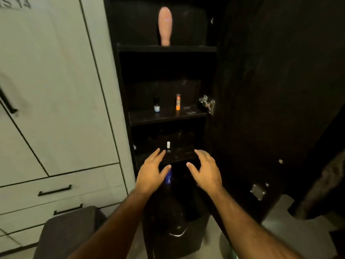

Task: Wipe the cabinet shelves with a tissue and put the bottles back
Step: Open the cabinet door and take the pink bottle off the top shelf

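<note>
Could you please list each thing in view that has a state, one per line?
Cabinet door: open.
Pink bottle: upright, top shelf.
Dark bottle: upright, second shelf.
Orange bottle: upright, second shelf.
White-capped bottle: upright, third shelf.
Blue bottle: below the third shelf, partly hidden.
Left hand: open, empty.
Right hand: open, empty.

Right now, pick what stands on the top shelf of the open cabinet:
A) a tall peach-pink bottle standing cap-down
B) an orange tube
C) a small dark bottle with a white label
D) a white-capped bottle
A: the peach-pink bottle stands alone, cap-down, on the top shelf.
</note>
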